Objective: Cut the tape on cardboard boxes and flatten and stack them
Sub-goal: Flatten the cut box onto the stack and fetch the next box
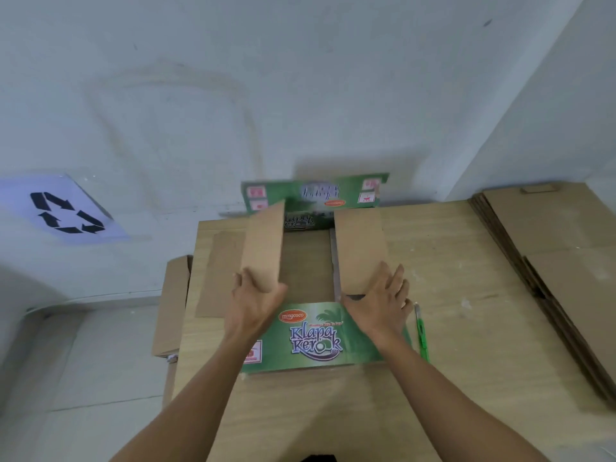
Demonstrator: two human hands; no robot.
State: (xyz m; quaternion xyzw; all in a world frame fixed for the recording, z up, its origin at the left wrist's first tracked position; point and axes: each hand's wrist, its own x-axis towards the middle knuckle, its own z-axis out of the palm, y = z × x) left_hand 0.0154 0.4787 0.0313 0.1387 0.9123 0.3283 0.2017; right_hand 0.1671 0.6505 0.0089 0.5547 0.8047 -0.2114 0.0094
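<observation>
The box sits mid-table. The left hand grips the raised left flap, which runs toward its 12 o'clock. The right hand, fingers spread, presses the right flap flat. A cutter lies at its 4 o'clock.

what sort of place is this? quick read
Probably a cardboard recycling corner in a back room: a recycling-symbol sign on the white wall, a stack of flattened cardboard at the right of the wooden table, and a green mingcoco box opened out beside a green utility knife.
</observation>
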